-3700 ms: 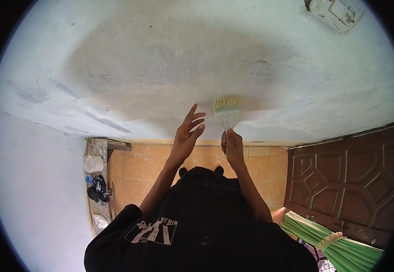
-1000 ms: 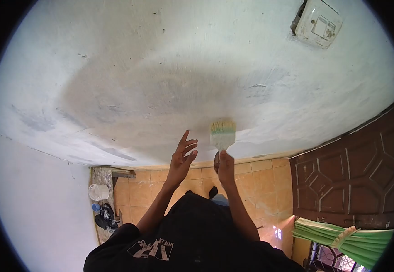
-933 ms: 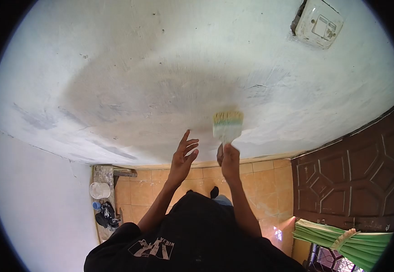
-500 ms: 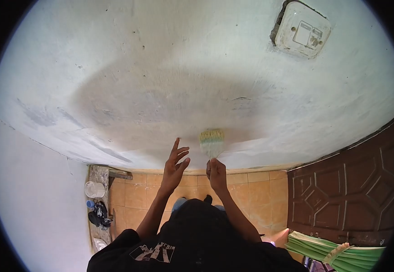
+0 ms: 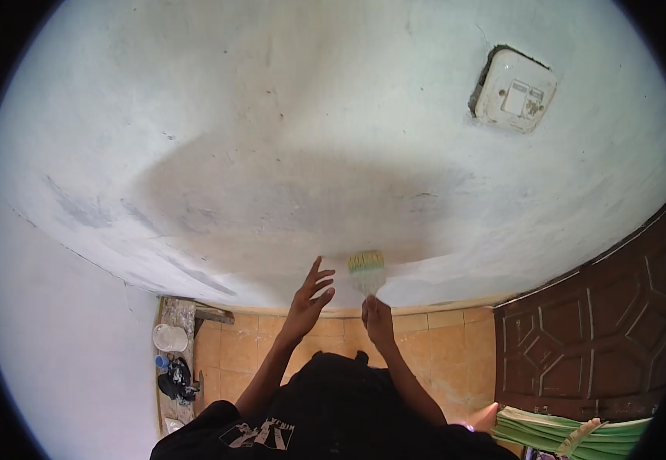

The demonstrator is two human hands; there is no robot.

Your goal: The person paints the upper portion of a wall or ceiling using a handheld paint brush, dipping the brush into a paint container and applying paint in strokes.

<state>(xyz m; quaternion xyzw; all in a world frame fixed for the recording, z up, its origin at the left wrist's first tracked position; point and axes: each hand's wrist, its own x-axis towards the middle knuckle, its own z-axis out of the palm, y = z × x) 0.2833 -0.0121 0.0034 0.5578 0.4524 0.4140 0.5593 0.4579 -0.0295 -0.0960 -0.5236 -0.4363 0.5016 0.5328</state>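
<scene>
Grip: right hand [image 5: 379, 318] pinched round the paintbrush [image 5: 367, 277] handle; left hand [image 5: 307, 304] has its fingers apart and holds nothing.
Wall: big wall [image 5: 379, 100], pale, with a shadow on it.
Door: brown door [image 5: 570, 345], over on the right.
Bench: wood bench [image 5: 180, 309] at the left.
Switch: light switch [image 5: 513, 92], up on the wall.
Brush: low by the wall, bristles up; can't tell if they touch.
Trouble: bristles could snag on a rough bit and twist the brush; left fingers could smudge the wall if it's wet.
</scene>
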